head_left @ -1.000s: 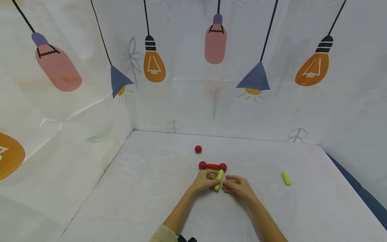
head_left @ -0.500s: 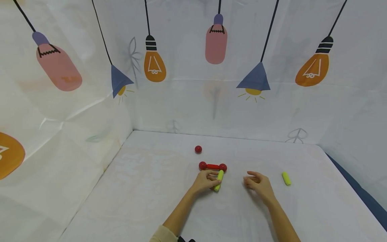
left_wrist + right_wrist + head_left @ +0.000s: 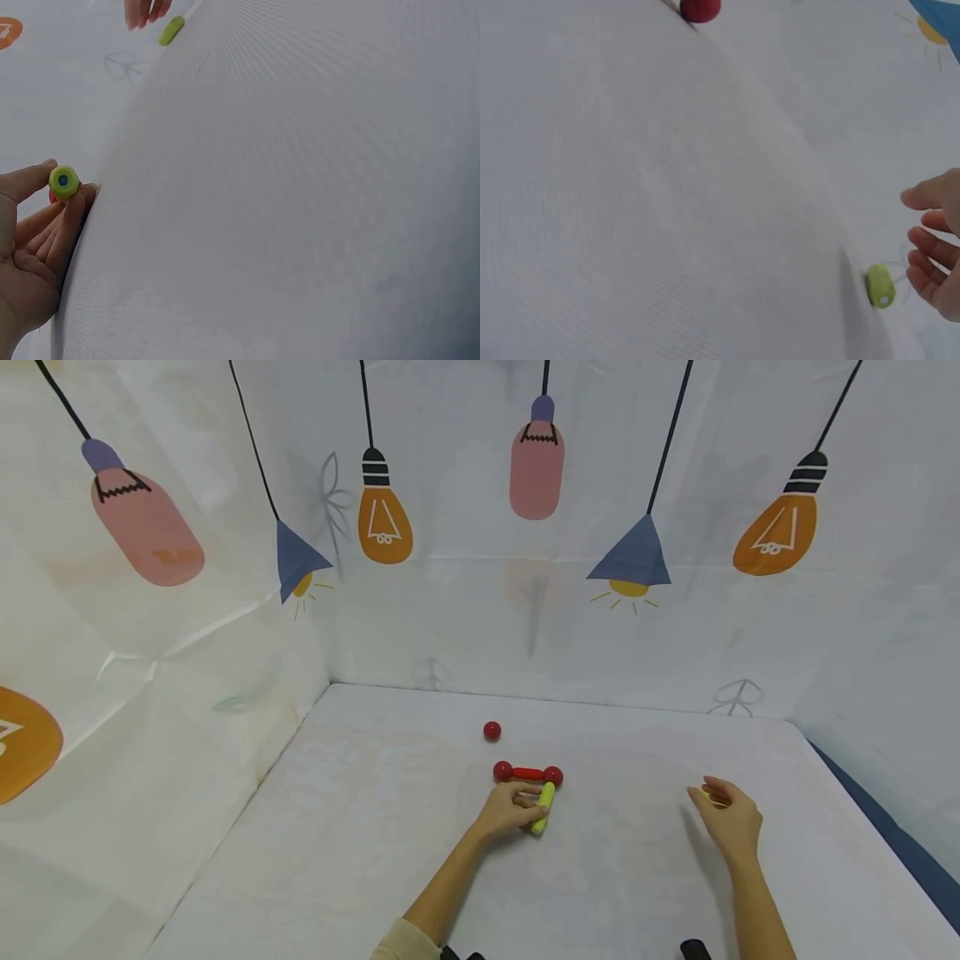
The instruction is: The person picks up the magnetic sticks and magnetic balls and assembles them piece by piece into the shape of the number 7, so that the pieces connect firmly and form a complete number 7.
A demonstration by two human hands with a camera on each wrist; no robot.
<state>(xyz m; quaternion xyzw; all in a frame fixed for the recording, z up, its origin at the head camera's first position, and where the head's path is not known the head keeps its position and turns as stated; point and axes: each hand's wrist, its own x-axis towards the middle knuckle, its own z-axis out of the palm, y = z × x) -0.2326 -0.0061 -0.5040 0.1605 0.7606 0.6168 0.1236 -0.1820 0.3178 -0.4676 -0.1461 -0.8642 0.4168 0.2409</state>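
My left hand (image 3: 506, 808) pinches a short yellow-green stick (image 3: 547, 799) between thumb and fingers, close over the table. Its end, with a dark round centre, faces the camera in the left wrist view. The stick's far tip meets the right red ball (image 3: 553, 776) of a pair joined by a red stick (image 3: 528, 773); the left red ball (image 3: 502, 771) sits at the other end. Over on the right, my right hand (image 3: 731, 822) hovers with parted, relaxed fingers beside a second yellow-green stick (image 3: 880, 286), which lies on the table and is mostly hidden by the fingers in the head view.
A loose red ball (image 3: 492, 731) lies behind the joined pair. The white table (image 3: 360, 827) ends at white sheeting (image 3: 465, 627) printed with lamps, at the back and left. A small black object (image 3: 695, 950) shows at the bottom edge near the right forearm.
My right hand has left the held stick and moved right, to the second yellow-green stick. My left hand stays in place, still pinching its stick at the red ball.
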